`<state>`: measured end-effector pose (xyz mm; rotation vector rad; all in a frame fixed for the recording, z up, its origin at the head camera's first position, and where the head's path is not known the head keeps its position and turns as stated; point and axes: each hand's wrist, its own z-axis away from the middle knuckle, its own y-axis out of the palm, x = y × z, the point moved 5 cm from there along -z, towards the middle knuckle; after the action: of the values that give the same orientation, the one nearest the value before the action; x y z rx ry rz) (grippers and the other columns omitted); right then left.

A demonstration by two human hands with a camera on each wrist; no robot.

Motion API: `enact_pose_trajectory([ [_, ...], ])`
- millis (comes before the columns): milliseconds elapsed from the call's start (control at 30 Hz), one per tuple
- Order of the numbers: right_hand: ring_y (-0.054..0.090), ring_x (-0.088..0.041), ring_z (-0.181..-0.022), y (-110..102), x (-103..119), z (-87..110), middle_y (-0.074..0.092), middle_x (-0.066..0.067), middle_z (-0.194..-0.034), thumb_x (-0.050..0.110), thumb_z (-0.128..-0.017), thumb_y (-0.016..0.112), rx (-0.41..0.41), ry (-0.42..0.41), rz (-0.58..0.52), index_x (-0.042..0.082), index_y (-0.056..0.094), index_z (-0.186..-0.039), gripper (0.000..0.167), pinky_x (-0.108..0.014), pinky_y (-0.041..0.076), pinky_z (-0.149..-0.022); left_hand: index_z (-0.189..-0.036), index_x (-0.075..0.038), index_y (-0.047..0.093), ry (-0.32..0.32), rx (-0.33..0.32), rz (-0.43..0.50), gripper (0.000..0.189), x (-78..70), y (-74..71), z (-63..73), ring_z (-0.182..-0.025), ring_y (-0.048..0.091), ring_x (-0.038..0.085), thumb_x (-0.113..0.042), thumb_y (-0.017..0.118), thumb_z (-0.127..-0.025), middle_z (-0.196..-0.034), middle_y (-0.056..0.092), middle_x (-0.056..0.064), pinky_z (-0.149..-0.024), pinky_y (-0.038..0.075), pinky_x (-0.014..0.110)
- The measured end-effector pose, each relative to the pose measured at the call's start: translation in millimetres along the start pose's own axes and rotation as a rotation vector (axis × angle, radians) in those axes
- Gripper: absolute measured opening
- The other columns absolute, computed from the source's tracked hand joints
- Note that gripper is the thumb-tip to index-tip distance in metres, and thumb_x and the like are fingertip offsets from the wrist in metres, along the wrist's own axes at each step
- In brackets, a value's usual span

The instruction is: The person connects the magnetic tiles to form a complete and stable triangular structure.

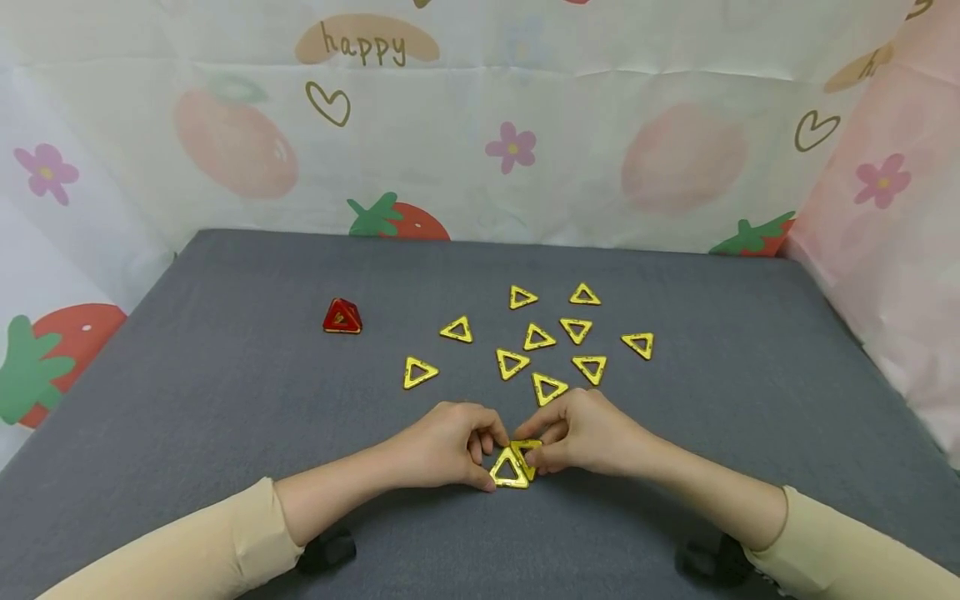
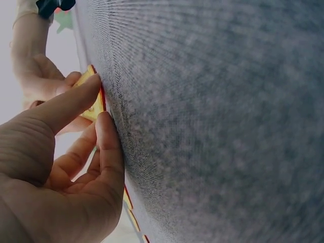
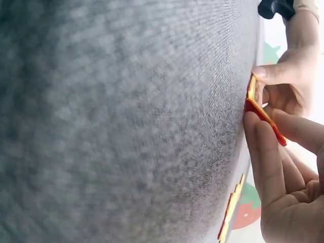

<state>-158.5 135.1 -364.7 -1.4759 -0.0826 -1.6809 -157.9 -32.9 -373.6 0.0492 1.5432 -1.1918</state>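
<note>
Two yellow triangular tiles with open centres meet edge to edge near the front of the table. My left hand (image 1: 450,446) holds the left tile (image 1: 510,483) between thumb and index finger, at its edge. The right tile (image 1: 527,444) is pinched by my right hand (image 1: 592,429), thumb on one face and fingers on the other. In the right wrist view this right tile (image 3: 269,122) is tilted against the left tile (image 3: 251,87) and shows a red underside. The left wrist view has the left tile's far part partly behind my thumb.
Several loose yellow triangular tiles lie flat beyond my hands, the nearest tile (image 1: 550,388) close to my right hand. A small red pyramid (image 1: 342,317) stands at the back left. The grey table (image 1: 247,400) ends at a printed curtain (image 1: 585,100).
</note>
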Motion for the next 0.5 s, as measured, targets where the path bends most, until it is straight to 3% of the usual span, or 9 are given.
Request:
enact_pose_trajectory([
  [233,0.071,-0.005,-0.073,3.8,0.4,-0.5,0.076,0.003,-0.087,0.014,-0.074,0.086,0.04,-0.117,0.135,0.014,0.073,-0.115,0.043,-0.023,0.057,-0.064,-0.1,-0.011,0.07,0.025,-0.004,-0.04,0.032,-1.5,0.2,-0.6,-0.069,0.055,0.003,-0.011,0.086,-0.072,-0.084,0.063,0.0,-0.064,0.049,0.018],
  [500,0.063,0.002,-0.069,10.0,3.5,-2.3,0.073,0.007,-0.089,0.019,-0.071,0.089,-0.001,-0.184,0.264,0.017,0.073,-0.111,0.043,-0.02,0.054,-0.062,-0.099,-0.012,0.069,0.017,-0.004,-0.062,0.03,-1.1,1.1,-1.3,-0.068,0.054,0.005,-0.015,0.085,-0.073,-0.082,0.061,-0.001,-0.063,0.048,0.019],
])
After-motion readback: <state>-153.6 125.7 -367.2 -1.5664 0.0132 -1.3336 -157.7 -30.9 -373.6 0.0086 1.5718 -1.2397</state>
